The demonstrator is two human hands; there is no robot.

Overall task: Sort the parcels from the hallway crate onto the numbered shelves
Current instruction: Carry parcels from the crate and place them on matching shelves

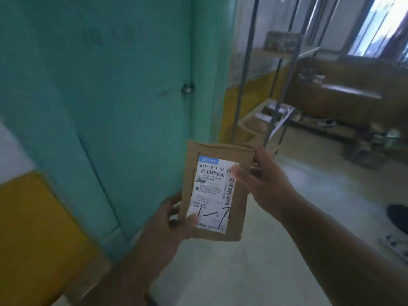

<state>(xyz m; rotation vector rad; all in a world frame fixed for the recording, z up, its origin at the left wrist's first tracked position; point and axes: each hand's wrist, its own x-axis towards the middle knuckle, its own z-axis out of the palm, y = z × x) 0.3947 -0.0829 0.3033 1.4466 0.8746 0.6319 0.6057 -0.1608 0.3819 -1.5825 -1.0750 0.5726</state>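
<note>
A flat brown cardboard parcel (239,208) is held upright in front of me with both hands. Its white shipping label bears barcodes and a handwritten "1-7" in black marker. My left hand (174,219) grips the lower left corner, thumb on the label. My right hand (262,180) holds the upper right edge, thumb pressed on the label's top right. A metal-framed shelf rack (273,107) stands ahead on the right with several cardboard boxes on its lower tier and one on an upper tier. No crate is in view.
A teal door (110,96) with a small latch fills the left. A yellow and white wall runs beside it. A wooden bench (344,93) stands at the back right under a bright window. Pale floor stretches ahead, with dark items at the right edge.
</note>
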